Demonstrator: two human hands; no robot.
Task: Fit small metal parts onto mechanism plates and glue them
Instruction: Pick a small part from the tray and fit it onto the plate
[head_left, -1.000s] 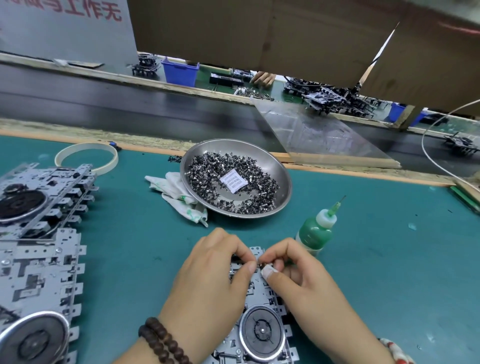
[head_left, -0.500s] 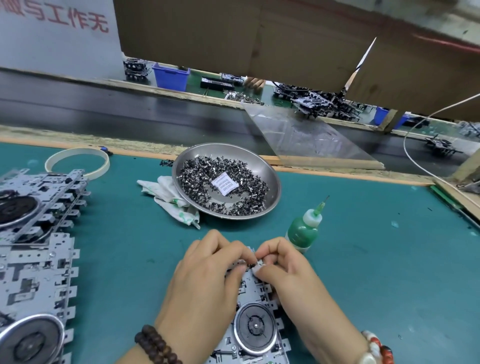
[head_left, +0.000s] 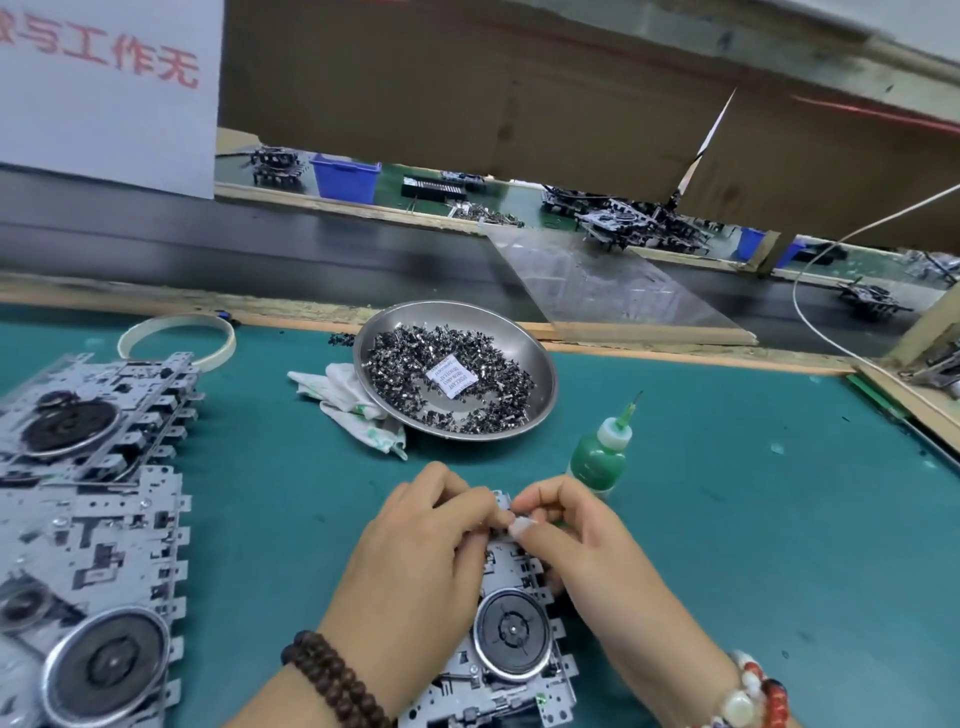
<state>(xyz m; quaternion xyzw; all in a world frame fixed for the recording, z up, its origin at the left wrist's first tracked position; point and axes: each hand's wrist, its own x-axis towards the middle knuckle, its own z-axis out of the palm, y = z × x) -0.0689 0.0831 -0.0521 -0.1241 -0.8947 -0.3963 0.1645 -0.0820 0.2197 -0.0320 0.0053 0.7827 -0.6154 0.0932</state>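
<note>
pinching at the far edge of one mechanism plate, left hand and right hand are judged mid-fitting; glue bottle stands untouched.

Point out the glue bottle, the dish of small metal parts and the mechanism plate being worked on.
glue bottle (head_left: 597, 462), head view, green body.
dish (head_left: 540, 384), head view, bare right rim.
mechanism plate (head_left: 511, 631), head view, round wheel.

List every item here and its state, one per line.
Left hand: fingers curled at plate's top edge.
Right hand: fingers curled at the same spot.
Plate: flat under both hands.
Glue bottle: upright, untouched.
Dish: holds loose parts.
Cloth: crumpled.
</note>
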